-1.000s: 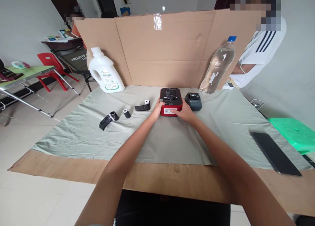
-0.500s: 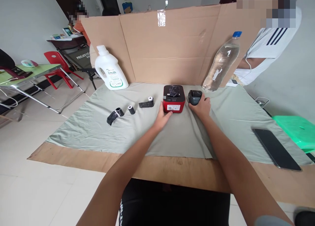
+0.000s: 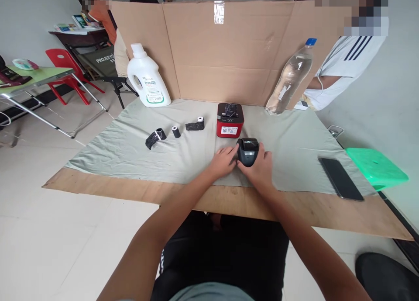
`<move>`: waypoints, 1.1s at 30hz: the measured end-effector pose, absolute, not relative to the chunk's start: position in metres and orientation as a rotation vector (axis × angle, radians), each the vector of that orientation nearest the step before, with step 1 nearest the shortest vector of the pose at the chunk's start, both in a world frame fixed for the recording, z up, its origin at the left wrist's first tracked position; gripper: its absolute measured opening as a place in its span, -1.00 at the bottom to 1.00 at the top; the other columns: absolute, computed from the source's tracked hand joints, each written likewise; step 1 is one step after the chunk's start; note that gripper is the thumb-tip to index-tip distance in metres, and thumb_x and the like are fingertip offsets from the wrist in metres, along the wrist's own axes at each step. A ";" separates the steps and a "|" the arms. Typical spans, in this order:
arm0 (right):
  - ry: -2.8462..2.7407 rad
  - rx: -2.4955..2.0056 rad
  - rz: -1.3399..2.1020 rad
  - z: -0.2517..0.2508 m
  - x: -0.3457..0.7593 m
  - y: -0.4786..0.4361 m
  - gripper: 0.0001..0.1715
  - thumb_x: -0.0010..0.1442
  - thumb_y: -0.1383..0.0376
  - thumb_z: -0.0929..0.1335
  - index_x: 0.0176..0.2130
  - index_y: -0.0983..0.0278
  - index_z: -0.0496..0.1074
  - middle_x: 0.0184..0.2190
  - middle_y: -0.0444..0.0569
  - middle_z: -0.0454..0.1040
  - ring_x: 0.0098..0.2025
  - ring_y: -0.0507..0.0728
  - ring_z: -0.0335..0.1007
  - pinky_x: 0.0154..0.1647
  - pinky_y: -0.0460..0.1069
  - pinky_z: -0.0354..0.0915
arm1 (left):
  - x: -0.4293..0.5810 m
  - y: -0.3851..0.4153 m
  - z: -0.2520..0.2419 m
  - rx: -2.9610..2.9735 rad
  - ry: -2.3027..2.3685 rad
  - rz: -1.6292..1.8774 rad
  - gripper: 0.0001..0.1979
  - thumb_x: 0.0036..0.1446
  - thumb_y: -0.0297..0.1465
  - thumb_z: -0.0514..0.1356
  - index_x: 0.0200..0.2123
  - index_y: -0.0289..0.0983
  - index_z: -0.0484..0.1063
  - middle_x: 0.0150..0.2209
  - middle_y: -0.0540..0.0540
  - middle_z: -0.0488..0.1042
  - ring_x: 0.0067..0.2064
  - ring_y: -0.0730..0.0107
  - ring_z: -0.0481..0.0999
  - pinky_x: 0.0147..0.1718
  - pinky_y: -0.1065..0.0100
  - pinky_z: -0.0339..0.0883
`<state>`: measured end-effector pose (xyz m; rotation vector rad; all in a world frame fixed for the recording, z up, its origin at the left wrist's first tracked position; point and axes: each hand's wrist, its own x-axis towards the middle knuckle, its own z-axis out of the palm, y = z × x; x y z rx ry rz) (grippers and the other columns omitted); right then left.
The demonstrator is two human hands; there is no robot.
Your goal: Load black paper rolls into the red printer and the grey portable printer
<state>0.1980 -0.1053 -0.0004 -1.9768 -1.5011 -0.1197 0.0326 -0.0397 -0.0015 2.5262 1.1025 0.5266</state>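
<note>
A small black device [image 3: 248, 152] rests on the grey-green cloth near the front. My right hand [image 3: 261, 167] grips it from the right, thumb at its lower left and fingers along its right side. At its left edge is my left hand [image 3: 225, 161], fingertips touching or almost touching it, fingers pointing right. Behind stands a red and black box-shaped device [image 3: 230, 121] with a white label. To the left lie a black roll with a loose strip [image 3: 155, 138], a small upright roll [image 3: 176, 132] and another roll with a strip [image 3: 195, 124].
A cardboard panel [image 3: 229, 52] closes off the back. A white jug [image 3: 149, 80] and a clear bottle [image 3: 291, 78] lean against it. A black phone [image 3: 341, 178] lies at the right, beside a green stool [image 3: 376, 167]. Two people are beyond the panel.
The small black device has come forward and left with my right hand, to in front of the red one. My left hand has left the red device and moved to the black one. The view has shifted.
</note>
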 end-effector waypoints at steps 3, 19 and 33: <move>-1.525 -2.012 -0.102 -0.002 0.187 -0.112 0.29 -0.01 -0.04 0.53 0.44 0.41 0.01 -0.03 0.21 0.32 0.02 0.42 0.34 0.09 0.30 0.31 | 0.033 -0.049 -0.004 2.521 1.174 0.473 -0.32 0.34 -0.42 0.02 0.49 -0.40 0.01 0.18 -0.32 0.44 0.24 0.02 0.41 0.28 0.04 0.24; -1.542 -2.040 -0.063 -0.003 0.188 -0.109 0.39 -0.03 -0.08 0.55 0.45 0.46 -0.08 0.04 0.29 0.33 0.08 0.45 0.31 0.12 0.29 0.27 | 0.038 -0.058 -0.004 2.612 1.333 0.338 -0.38 0.35 -0.46 0.00 0.45 -0.43 0.09 0.21 -0.37 0.42 0.25 -0.02 0.38 0.21 0.07 0.23; -1.521 -1.920 0.003 -0.017 0.194 -0.101 0.45 -0.09 -0.07 0.57 0.44 0.44 -0.14 0.07 0.30 0.25 0.14 0.48 0.22 0.20 0.36 0.20 | 0.041 -0.054 -0.006 2.648 1.317 0.344 -0.38 0.30 -0.50 0.01 0.41 -0.49 0.16 0.22 -0.44 0.44 0.27 -0.05 0.39 0.27 -0.02 0.16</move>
